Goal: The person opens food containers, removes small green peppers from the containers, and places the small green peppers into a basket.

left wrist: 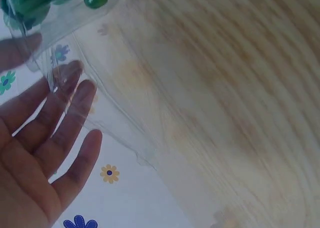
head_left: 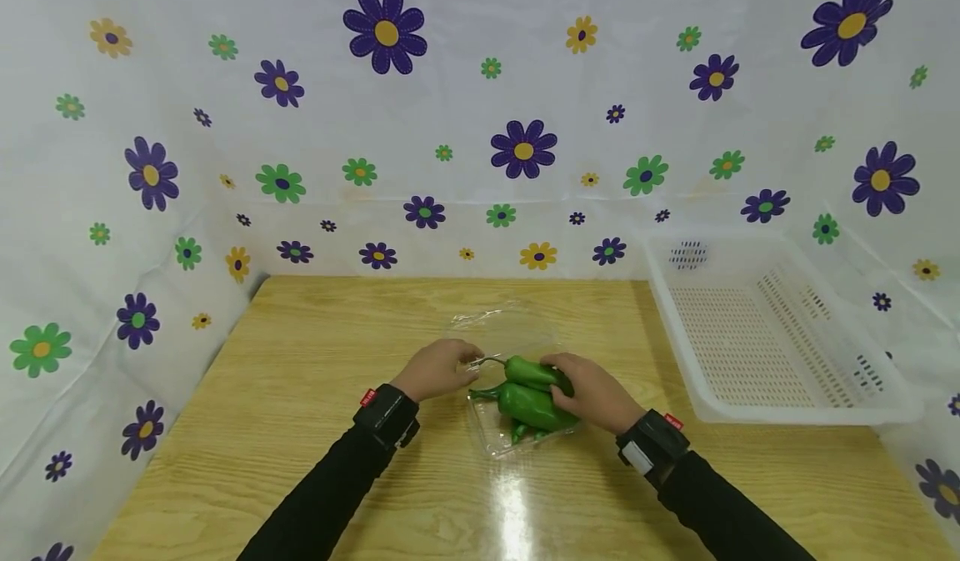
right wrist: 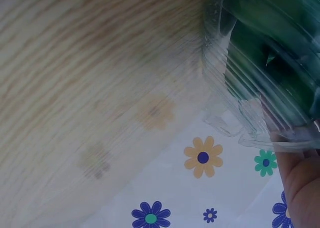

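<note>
Several green peppers point(head_left: 536, 407) lie in a clear plastic container point(head_left: 495, 440) on the table, with a transparent flap point(head_left: 498, 328) spread behind them. My left hand point(head_left: 442, 368) is at the container's left edge, near a pepper stem. In the left wrist view, that hand's thumb and fingers point(left wrist: 82, 95) stand on either side of the plastic edge, pinching it. My right hand point(head_left: 592, 390) grips the upper green pepper point(head_left: 531, 371) by its right end, thumb low beside the other large pepper. The right wrist view shows the right hand point(right wrist: 302, 183) partly hidden behind the container wall.
A white perforated basket point(head_left: 678, 353) stands on the right side of the wooden table point(head_left: 315, 361). Flower-printed white sheeting point(head_left: 450, 111) rises behind the table and along both sides.
</note>
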Motion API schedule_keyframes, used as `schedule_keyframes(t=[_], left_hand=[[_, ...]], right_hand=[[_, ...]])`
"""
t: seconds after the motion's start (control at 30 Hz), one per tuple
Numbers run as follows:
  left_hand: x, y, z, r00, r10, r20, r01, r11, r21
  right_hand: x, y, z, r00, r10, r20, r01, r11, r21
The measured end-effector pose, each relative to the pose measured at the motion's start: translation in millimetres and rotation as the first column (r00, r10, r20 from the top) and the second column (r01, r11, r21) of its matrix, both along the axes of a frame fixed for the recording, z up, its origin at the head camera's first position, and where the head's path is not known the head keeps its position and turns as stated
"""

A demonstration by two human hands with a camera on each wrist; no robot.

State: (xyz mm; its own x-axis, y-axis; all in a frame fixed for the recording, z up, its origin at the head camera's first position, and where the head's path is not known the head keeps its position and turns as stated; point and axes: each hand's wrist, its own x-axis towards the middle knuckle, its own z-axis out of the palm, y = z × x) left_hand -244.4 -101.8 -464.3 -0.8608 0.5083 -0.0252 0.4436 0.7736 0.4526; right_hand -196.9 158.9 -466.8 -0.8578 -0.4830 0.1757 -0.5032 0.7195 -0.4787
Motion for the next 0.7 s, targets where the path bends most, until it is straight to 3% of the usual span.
schedule_keyframes(t=[0.33,0.7], left_hand=[[5.4,7.4,-0.9,0.996,0.062,-0.061,-0.063,0.998,-0.008],[4.8,7.0,-7.9,0.992,0.057,-0.109,-0.059,0.998,-0.007]], right_hand=[[-2.5,-8.1,2.1,1.000,-0.018,-0.004,0.018,0.996,0.087],[-13.6,-24.2,1.1,0.999,0.042,0.009,-0.043,0.971,0.236]])
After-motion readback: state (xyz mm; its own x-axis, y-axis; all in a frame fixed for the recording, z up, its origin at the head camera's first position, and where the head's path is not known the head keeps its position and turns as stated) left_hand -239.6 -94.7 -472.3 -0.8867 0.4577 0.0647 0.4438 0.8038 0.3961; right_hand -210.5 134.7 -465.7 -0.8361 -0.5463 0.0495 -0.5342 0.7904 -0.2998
